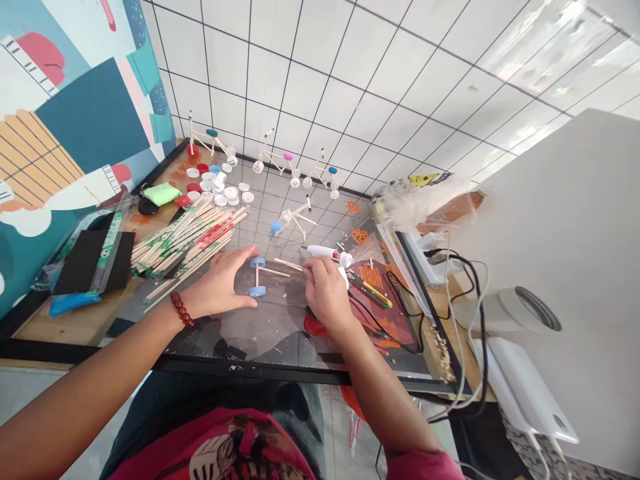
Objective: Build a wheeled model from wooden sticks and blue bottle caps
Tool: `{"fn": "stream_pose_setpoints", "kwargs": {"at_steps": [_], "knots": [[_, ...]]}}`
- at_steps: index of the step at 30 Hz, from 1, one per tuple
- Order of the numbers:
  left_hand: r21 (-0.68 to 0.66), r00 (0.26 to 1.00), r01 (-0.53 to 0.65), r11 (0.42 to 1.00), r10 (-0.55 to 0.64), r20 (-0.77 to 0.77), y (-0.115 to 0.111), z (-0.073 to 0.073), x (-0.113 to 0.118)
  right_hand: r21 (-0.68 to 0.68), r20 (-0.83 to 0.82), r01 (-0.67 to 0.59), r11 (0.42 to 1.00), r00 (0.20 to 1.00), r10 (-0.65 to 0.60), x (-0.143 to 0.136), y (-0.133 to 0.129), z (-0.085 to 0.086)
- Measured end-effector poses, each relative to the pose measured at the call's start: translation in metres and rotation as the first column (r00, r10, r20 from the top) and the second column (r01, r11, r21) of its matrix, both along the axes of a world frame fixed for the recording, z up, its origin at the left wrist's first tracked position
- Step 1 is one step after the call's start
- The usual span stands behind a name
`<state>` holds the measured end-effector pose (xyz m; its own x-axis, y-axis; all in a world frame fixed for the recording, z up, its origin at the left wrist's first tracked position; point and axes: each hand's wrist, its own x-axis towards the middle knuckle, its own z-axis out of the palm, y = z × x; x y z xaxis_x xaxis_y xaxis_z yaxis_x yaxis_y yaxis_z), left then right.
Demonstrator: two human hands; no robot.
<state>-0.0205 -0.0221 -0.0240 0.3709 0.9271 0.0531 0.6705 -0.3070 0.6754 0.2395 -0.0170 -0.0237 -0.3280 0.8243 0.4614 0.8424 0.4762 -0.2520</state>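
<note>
My left hand (223, 283) is spread, thumb and fingers apart, beside a small stick piece with two blue bottle caps (257, 291). Its fingertips come close to the caps; whether they touch, I cannot tell. From the crosspiece between the caps, a thin wooden stick (274, 272) points right. My right hand (325, 287) pinches another wooden stick (287, 264), whose free end points left. A white glue gun (325, 251) lies just behind the right hand, partly hidden by it. Beyond both hands stands a stick model with a blue cap (277, 229).
Several stick-and-cap models (270, 157) line the back edge. Loose bottle caps (230, 193) and a pile of chopsticks (187, 237) lie at the left. A yellow-green cutter (377, 297) and black cable (385, 330) are at the right, near a power strip (425, 260).
</note>
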Motion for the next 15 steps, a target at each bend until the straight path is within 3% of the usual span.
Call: {"fn": "stream_pose_setpoints", "kwargs": {"at_steps": [6, 15], "knots": [[0.004, 1.0, -0.014, 1.0, 0.014, 0.009, -0.001, 0.001, 0.001, -0.097, 0.018, -0.125, 0.987, 0.992, 0.128, -0.002, -0.008, 0.001], [-0.003, 1.0, -0.027, 1.0, 0.027, -0.013, -0.001, 0.003, 0.001, -0.291, 0.189, -0.085, 0.953, 0.971, 0.145, -0.001, -0.016, 0.012]]}}
